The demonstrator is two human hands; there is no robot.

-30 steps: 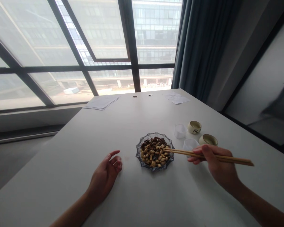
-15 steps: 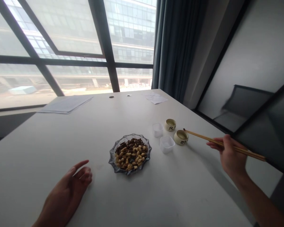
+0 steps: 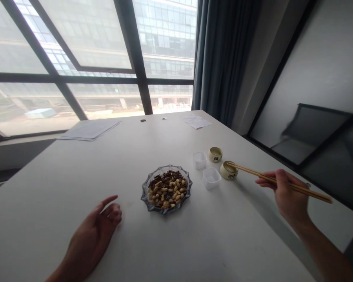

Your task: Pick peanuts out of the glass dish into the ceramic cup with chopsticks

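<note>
My right hand (image 3: 291,196) grips a pair of wooden chopsticks (image 3: 261,175). Their tips are over the mouth of the nearer cream cup (image 3: 228,172), with nothing visible between them. My left hand (image 3: 95,231) rests on its side on the table, empty, index finger stretched out and the others loosely curled. To its right stands a scalloped glass dish (image 3: 145,199). In the dish lie light-shelled nuts (image 3: 172,192) at the front and dark long seeds (image 3: 167,177) at the back. What the cup holds inside cannot be made out.
A second cream cup (image 3: 215,154) and two clear plastic tubs (image 3: 211,179) (image 3: 199,159) stand beside the nearer cup. Papers (image 3: 91,129) lie at the table's far left, and another sheet (image 3: 197,120) at the back right. Windows and a dark curtain (image 3: 223,58) are beyond.
The small dark piece at the chopstick tips is gone from them; the tips now reach over the cup's mouth. The view has shifted slightly. My left hand keeps its pose.
</note>
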